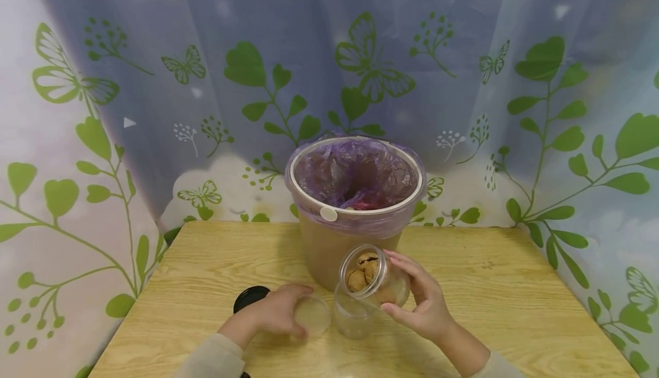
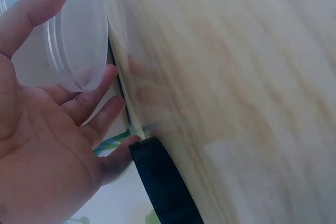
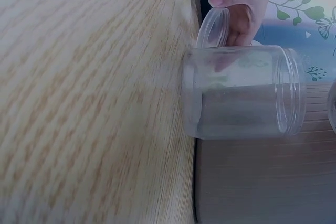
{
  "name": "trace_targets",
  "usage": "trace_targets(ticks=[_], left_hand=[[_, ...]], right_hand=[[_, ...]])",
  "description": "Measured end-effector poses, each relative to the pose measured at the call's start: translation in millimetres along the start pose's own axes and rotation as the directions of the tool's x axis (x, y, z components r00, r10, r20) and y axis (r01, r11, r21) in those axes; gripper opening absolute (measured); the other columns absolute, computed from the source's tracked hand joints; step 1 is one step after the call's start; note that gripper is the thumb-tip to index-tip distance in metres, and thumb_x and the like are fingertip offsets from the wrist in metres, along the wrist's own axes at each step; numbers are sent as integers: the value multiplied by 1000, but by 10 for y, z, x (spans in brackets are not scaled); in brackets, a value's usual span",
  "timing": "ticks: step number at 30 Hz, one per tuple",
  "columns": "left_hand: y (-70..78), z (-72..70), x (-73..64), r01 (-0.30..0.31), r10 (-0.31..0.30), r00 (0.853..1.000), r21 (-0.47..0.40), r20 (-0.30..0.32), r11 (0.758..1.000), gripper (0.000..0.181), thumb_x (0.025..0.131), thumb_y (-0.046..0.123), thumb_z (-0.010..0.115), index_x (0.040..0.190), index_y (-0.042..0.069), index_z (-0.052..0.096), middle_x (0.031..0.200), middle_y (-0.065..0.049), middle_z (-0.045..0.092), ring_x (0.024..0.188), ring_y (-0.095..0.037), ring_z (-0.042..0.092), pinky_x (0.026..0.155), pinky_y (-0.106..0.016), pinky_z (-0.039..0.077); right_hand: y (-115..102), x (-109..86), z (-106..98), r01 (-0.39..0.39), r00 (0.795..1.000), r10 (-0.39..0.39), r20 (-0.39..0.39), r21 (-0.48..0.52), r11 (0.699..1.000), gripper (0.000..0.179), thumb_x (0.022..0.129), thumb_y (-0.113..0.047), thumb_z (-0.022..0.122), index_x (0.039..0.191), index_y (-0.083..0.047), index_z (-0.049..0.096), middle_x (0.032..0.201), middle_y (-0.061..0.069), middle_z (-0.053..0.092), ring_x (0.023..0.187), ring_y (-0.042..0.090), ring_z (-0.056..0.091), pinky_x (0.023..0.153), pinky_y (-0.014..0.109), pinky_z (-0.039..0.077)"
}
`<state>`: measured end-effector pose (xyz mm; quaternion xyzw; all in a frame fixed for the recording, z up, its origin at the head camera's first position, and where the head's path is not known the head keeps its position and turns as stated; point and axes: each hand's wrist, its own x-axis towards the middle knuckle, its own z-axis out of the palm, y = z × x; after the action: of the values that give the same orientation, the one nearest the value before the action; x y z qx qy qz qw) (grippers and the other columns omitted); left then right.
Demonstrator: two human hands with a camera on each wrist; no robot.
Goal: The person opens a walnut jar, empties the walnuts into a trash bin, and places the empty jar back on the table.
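My right hand grips a clear plastic jar holding several walnuts. Its mouth tilts toward the left, above a clear jar that stands upright on the table with nothing visible inside. My left hand pinches a clear round lid between thumb and fingers, just left of the standing jar. That lid is tilted in the right wrist view. A black lid lies beside the left hand, partly hidden by it. My right hand is out of sight in the right wrist view.
A beige bucket with a white rim and purple bag stands behind the jars. Something red shows inside it. The wooden table meets a leaf-patterned curtain at the back and sides.
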<state>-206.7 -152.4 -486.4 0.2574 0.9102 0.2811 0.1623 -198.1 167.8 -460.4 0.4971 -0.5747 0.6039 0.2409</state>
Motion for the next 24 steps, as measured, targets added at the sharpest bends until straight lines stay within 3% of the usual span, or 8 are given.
trace_targets(ticks=[16,24], left_hand=[[27,56,44,12,-9,1000,150,-19,989,86,65,35,91,139,9,56,138,-8,54,134,-36,42,105,-63,32],[16,87,60,-1,8,999,160,-44,987,90,62,34,93,138,6,55,136,-11,54,129,-35,44,102,-61,34]], right_hand=[[-23,18,-1,9,1000,-9,-1,-5,1000,68,82,-5,83,132,21,45,142,32,48,138,29,45,114,33,36],[-37,24,-3,4,1000,-4,-1,-6,1000,68,82,-4,83,132,21,45,142,32,48,138,29,45,113,33,36]])
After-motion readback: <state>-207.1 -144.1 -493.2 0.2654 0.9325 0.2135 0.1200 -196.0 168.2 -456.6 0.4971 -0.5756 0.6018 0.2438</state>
